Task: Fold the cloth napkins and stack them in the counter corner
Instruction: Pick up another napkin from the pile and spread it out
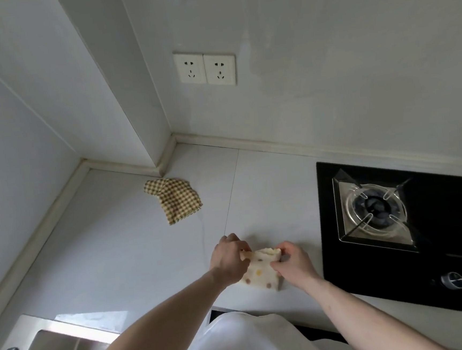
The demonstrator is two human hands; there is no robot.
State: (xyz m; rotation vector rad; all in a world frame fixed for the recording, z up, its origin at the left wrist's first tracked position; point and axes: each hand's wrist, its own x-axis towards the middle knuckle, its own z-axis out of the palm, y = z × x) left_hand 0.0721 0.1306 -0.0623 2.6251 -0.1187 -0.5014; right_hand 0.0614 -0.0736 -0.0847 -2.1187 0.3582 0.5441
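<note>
- On the white counter [124, 240] right in front of you lies a small cream napkin with coloured dots [260, 272], folded over so its far edge is a thick doubled ridge.
- Your left hand [229, 261] pinches the far left corner of that napkin, fingers curled over the fold, and covers the napkin's left side.
- Your right hand [293, 261] pinches the far right corner, thumb and fingers closed on the cloth.
- Both hands sit close together, with only the napkin's width between them.
- Further back and to your left, a yellow checked napkin [174, 198] lies loosely folded, one end bunched, near the corner where the wall trim [128, 167] juts out; it is well apart from the dotted one.
- To your right, a black gas stove [395, 216] is set into the counter, its near burner [375, 209] just beyond your right hand.
- Two wall sockets [205, 68] sit side by side on the back wall above the corner.
- At lower left, the steel rim of a sink [45, 330] shows.
</note>
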